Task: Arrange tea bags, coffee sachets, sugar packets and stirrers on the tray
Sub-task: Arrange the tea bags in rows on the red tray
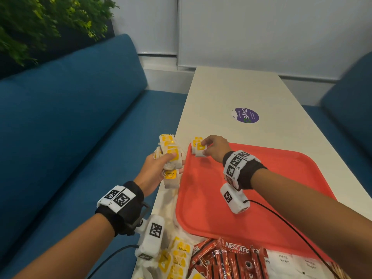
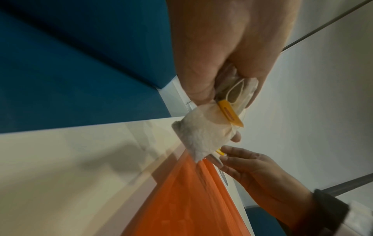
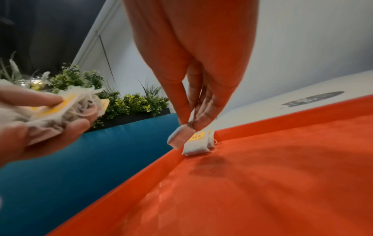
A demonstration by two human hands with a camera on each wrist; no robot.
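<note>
Right hand [image 3: 193, 67] fingers [image 3: 182, 111] pinch a soft papery tea bag [image 3: 178, 135] at the red tray's [image 1: 261, 198] corner; left hand [image 1: 155, 172] clutches a crumpled bunch [image 1: 171, 156].

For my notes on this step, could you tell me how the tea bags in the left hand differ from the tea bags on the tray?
The tea bags in the left hand are a loose, bunched handful gripped by the left hand beside the tray; the tea bags on the tray are few and stand upright in its far left corner. The handful's strings tangle; the standing ones look tidy, with the right hand pinching one. Both are pale bags with yellow tags.
</note>
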